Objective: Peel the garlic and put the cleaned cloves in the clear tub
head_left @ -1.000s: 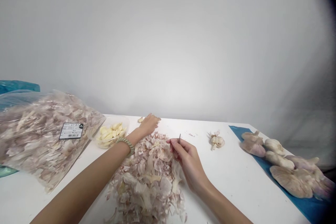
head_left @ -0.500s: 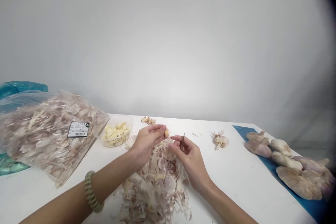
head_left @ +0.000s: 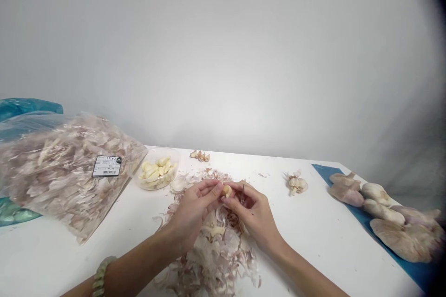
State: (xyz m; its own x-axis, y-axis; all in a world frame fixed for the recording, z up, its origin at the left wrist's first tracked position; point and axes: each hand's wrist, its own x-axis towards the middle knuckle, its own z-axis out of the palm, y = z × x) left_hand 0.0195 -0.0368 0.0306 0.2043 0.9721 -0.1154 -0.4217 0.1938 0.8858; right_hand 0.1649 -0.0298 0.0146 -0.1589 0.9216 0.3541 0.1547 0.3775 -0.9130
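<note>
My left hand [head_left: 195, 209] pinches a yellowish-brown garlic clove [head_left: 226, 190] between thumb and fingers. My right hand [head_left: 252, 213] meets it from the other side, thumb and index finger at the clove. A thin metal blade [head_left: 243, 193] stands up between the fingers of my right hand; its lower part is hidden. Both hands are closed, just above a heap of garlic skins [head_left: 219, 260]. Several unpeeled garlic cloves [head_left: 200, 155] lie in a row beyond my left hand. To its left, a clear plastic tub [head_left: 178, 169] holds peeled garlic cloves [head_left: 156, 169].
A large labelled clear bag of garlic skins [head_left: 69, 171] fills the left of the white table [head_left: 299, 241]. Right of my hands lies a partly broken garlic bulb [head_left: 297, 184]. Several whole garlic bulbs [head_left: 400, 239] rest on a blue sheet [head_left: 324, 171] at the right edge.
My left hand has come back from the row of cloves at the far side with one clove, and has brought it to my right hand. The right hand keeps the blade.
</note>
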